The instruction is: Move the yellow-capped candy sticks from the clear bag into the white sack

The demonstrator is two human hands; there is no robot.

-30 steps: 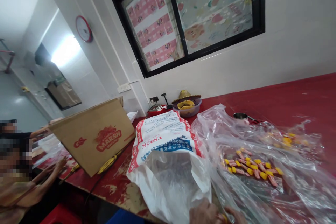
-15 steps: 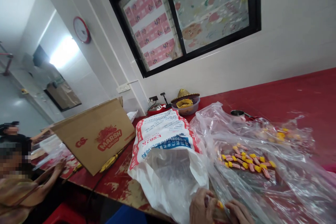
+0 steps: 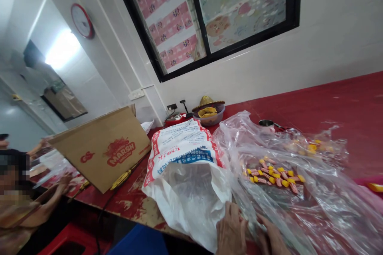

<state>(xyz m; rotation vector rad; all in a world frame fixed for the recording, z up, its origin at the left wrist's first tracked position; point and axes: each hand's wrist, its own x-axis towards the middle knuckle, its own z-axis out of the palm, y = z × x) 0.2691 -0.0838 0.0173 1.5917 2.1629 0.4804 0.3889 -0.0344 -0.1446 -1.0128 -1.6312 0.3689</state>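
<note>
While both of my hands sit low at the near table edge, I read the left hand [image 3: 231, 229] as resting flat on the white woven sack [image 3: 187, 175], fingers loosely spread, not clamped. My right hand [image 3: 272, 239] lies just beside it with fingers curled into the clear plastic sheet [image 3: 287, 199]; whether it pinches a candy I cannot tell. The two hands are close together but not touching. Beyond them, pink-and-yellow wrapped candies [image 3: 273, 175] lie in a cluster under the plastic on the red table [image 3: 344, 107]. My judgement: keep the plastic flat and pull slowly so the candies do not scatter. Further left stands a cardboard box [image 3: 101, 147], with another person's arm nearby.
</note>
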